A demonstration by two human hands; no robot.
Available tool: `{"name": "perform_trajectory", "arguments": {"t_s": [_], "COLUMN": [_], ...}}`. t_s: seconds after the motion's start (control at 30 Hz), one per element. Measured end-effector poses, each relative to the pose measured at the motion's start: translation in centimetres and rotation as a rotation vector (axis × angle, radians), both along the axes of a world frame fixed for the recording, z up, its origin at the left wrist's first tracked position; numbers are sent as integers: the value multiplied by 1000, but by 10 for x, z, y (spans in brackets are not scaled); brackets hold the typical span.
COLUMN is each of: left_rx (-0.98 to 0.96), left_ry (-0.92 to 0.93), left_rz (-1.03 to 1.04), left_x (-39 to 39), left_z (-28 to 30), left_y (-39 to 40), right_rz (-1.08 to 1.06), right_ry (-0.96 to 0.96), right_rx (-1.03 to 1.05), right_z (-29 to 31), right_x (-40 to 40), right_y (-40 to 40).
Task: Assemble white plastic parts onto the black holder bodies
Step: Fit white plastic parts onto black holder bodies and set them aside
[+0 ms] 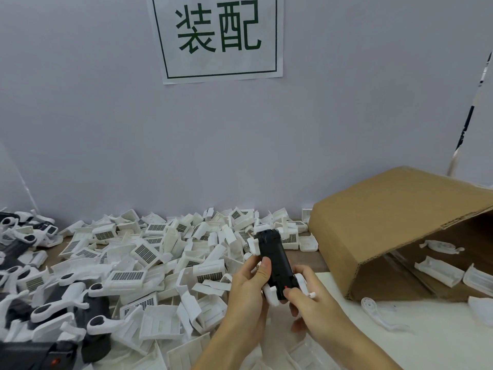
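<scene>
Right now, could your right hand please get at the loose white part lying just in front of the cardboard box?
Probably not yet: the right hand is gripping the black holder. Otherwise the way looks free.

Wall sign (218, 36): white paper sheet w/ thin dark-green border, two large dark-green chars "装配". Sheet taped flat to grey wall (80, 116). No other legible text or nos.

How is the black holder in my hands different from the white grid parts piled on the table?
The black holder is dark, long and narrow, gripped by the left hand and right hand above the table. The white grid parts are pale, squarish, with dark mesh faces, lying loose in a heap. Both look like moulded plastic.
</scene>
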State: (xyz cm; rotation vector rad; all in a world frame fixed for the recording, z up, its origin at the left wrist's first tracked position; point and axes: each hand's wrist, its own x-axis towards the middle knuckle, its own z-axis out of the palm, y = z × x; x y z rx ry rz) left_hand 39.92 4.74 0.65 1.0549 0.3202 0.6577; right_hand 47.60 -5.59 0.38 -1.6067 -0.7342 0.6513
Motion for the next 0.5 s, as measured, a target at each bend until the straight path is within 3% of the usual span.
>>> {"name": "perform_trajectory", "arguments": {"t_s": [0.5], "left_rx": [-21], "left_ry": [-27], "left_rz": [-14], "left_x": [-3], "left_z": [4], "left_y": [-3], "right_rz": [37], "right_ry": [123], "right_rx": [74], "right_z": [1], "right_x": [4], "right_y": [1]}}
